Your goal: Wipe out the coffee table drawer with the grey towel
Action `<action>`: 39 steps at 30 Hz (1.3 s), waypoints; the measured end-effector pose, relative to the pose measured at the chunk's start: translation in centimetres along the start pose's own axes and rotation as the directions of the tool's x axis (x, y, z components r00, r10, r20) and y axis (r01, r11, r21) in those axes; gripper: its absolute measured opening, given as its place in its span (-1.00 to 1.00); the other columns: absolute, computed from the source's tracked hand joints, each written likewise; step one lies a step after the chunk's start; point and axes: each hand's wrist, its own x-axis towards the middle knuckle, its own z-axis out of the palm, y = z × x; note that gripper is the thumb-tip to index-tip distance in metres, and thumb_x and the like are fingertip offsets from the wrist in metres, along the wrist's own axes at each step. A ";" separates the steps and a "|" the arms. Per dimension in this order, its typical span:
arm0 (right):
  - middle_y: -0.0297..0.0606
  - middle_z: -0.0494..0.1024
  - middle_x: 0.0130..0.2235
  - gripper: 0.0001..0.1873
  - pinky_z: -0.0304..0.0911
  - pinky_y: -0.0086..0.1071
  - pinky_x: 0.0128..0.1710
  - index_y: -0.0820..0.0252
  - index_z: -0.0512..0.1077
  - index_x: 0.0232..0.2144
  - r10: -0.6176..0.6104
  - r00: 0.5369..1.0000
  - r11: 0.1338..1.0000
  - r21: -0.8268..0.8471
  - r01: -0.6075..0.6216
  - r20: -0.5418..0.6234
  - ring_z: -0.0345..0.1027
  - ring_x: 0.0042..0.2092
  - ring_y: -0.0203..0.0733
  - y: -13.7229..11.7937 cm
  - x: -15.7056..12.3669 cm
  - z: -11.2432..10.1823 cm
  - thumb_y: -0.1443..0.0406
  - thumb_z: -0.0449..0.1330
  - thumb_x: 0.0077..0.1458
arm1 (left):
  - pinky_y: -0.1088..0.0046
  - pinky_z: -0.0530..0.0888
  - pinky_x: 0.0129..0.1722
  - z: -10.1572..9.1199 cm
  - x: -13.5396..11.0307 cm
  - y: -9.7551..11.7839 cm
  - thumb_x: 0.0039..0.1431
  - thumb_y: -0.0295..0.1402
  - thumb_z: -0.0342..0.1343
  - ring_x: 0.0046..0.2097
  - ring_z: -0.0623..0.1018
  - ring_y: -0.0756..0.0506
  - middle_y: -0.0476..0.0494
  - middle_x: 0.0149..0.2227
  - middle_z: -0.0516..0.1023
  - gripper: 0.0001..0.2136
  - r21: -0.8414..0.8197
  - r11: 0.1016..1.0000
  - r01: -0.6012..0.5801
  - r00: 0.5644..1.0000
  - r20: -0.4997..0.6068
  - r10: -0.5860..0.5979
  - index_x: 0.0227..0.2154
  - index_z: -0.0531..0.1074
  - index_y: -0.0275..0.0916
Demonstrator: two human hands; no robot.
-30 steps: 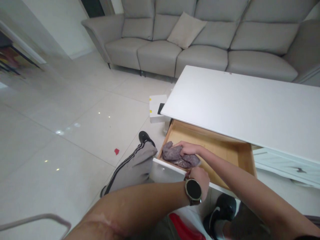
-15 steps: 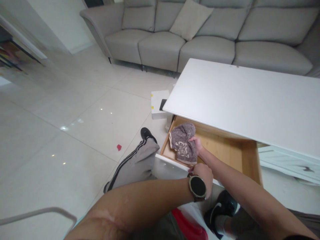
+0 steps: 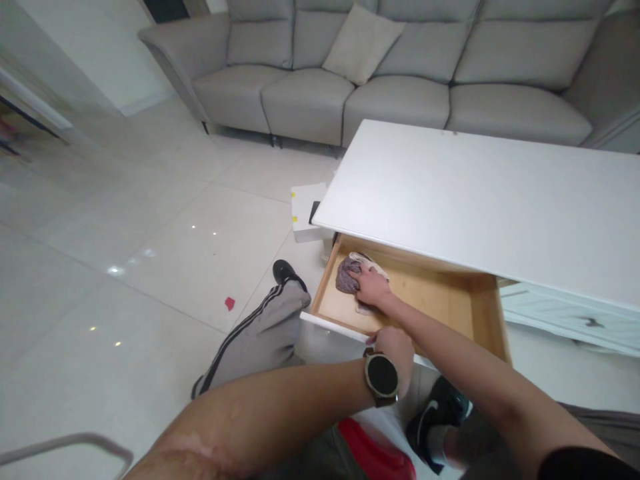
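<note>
A wooden drawer (image 3: 435,297) with a white front is pulled out from under the white table (image 3: 450,193). Inside its left part, my right hand (image 3: 373,287) grips a bunched purple-grey cloth (image 3: 346,276) and presses it against the drawer bottom. The fingers curl over the cloth, and a pale patch of it shows behind them. My left hand (image 3: 396,347), with a watch on its wrist, is closed over the top edge of the drawer front; the fingertips are mostly hidden.
A grey sofa (image 3: 305,100) runs behind the table. On the tiled floor left of the table sits a white box (image 3: 306,231) with a dark flat object on it. A red scrap (image 3: 229,304) lies on the floor. Something red (image 3: 375,450) is below my arms.
My right hand has turned palm down and lowered the cloth onto the drawer bottom, where it is now bunched rather than hanging spread. My left hand stays on the drawer front.
</note>
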 end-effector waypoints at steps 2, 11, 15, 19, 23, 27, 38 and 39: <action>0.01 0.33 0.20 -0.30 0.39 -0.08 -0.06 -0.07 0.39 0.28 -0.030 1.000 1.000 0.006 0.030 0.009 0.34 0.08 0.19 -1.7 1.4 -0.3 0.26 0.24 0.05 | 0.27 0.54 -0.28 -0.3 -0.6 -0.1 0.25 -0.65 -0.06 -0.20 0.67 -0.29 -0.32 -0.30 0.68 -0.59 0.064 0.998 -0.025 1.000 -0.011 0.026 -0.01 0.62 -0.36; -0.07 0.39 0.16 -0.28 0.38 -0.19 -0.16 -0.14 0.43 0.24 -0.579 0.785 0.802 -0.020 0.597 0.220 0.43 -0.02 0.09 -2.9 -0.9 0.2 0.20 0.29 -0.03 | 0.38 0.43 -0.32 0.4 -0.7 0.4 0.28 -0.60 -0.07 -0.18 0.66 -0.21 -0.27 -0.20 0.70 -0.61 0.059 0.997 0.040 0.999 -0.006 -0.040 -0.05 0.64 -0.26; -0.14 0.44 0.15 -0.34 0.36 -0.23 -0.10 -0.20 0.50 0.18 -0.543 0.815 0.832 -0.007 0.555 0.203 0.43 0.01 0.07 -2.5 0.8 -0.9 0.25 0.28 -0.03 | 0.46 0.41 -0.35 0.2 -0.7 0.6 0.29 -0.64 -0.10 -0.18 0.66 -0.17 -0.28 -0.16 0.70 -0.60 0.046 0.996 0.072 0.997 -0.004 -0.072 -0.05 0.62 -0.29; -0.16 0.48 0.11 -0.48 0.35 -0.21 0.00 -0.17 0.60 0.05 -0.402 0.904 0.911 -0.036 0.411 0.144 0.38 0.08 0.10 -0.5 4.4 -2.6 0.29 0.25 0.01 | 0.45 0.44 -0.33 0.1 -0.7 0.4 0.29 -0.62 -0.08 -0.12 0.66 -0.23 -0.39 -0.09 0.69 -0.62 0.074 0.996 0.048 0.999 -0.010 -0.047 -0.04 0.62 -0.36; -0.20 0.33 0.30 -0.43 0.31 -0.05 0.12 -0.23 0.54 0.13 -0.147 0.987 0.983 -0.103 0.152 0.057 0.28 0.22 0.17 1.9 6.0 -3.2 0.35 0.18 0.10 | 0.37 0.48 -0.28 0.7 -0.5 0.0 0.29 -0.61 -0.05 -0.12 0.66 -0.26 -0.42 -0.15 0.69 -0.66 -0.003 1.000 0.022 0.998 -0.060 -0.022 -0.10 0.64 -0.34; -0.30 0.14 0.42 -0.35 0.23 0.04 0.20 -0.33 0.42 0.24 -0.125 0.992 0.983 -0.134 0.124 0.005 0.12 0.34 0.20 3.6 4.9 -2.4 0.35 0.14 0.15 | 0.30 0.52 -0.17 0.4 -0.6 -0.3 0.27 -0.65 -0.03 -0.13 0.66 -0.22 -0.32 -0.20 0.70 -0.67 0.018 0.998 -0.056 0.997 -0.048 0.057 -0.15 0.64 -0.33; -0.16 0.20 0.39 -0.42 0.25 0.06 0.18 -0.16 0.52 0.18 0.251 0.967 0.942 -0.217 -0.255 -0.045 0.18 0.28 0.27 19.5 -9.9 -0.6 0.33 0.15 0.13 | 0.27 0.60 -0.22 -0.2 -0.1 -0.4 0.27 -0.65 -0.07 -0.10 0.69 -0.28 -0.47 -0.25 0.66 -0.66 0.042 0.993 -0.108 0.994 -0.005 0.108 -0.13 0.63 -0.46; -0.11 0.23 0.37 -0.43 0.27 0.07 0.15 -0.14 0.54 0.17 0.308 0.949 0.921 -0.229 -0.314 -0.062 0.22 0.25 0.29 20.7 -11.2 -0.5 0.33 0.15 0.13 | 0.26 0.60 -0.21 -0.3 -0.2 -0.4 0.27 -0.66 -0.08 -0.09 0.69 -0.28 -0.48 -0.25 0.66 -0.65 0.046 0.992 -0.114 0.993 -0.007 0.114 -0.13 0.63 -0.47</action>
